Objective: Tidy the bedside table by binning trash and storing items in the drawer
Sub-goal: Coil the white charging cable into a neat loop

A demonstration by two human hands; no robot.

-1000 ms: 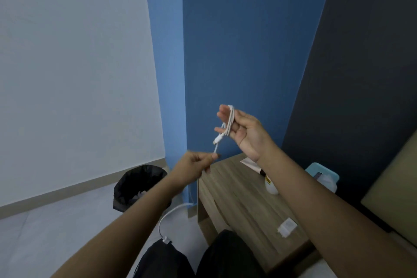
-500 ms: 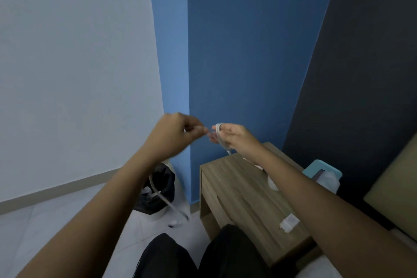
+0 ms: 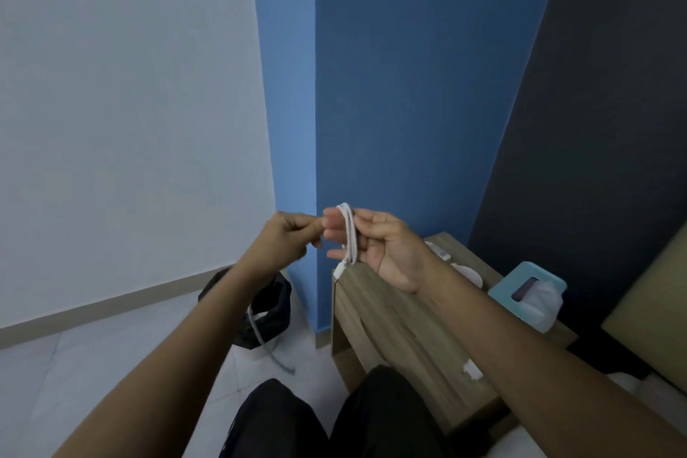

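My right hand [image 3: 383,249] holds a white charging cable [image 3: 349,234] wound in loops round its fingers, one plug dangling below the palm. My left hand [image 3: 286,238] pinches the cable's free strand just left of the loops; that loose end hangs down under my left forearm toward the floor, over the black-lined bin [image 3: 267,312]. Both hands hover above the left corner of the wooden bedside table [image 3: 394,338]. A small white charger block [image 3: 472,370] lies on the table near its front edge.
A teal tissue box [image 3: 528,290] stands at the table's right side. White items [image 3: 464,271] lie at the table's back, partly hidden by my right arm. Blue wall behind, white tiled floor to the left, my dark-clad knees below.
My left hand rose from beside the table up to the right hand's level, bringing the cable strand round the loops. The dangling end swung up off the floor.
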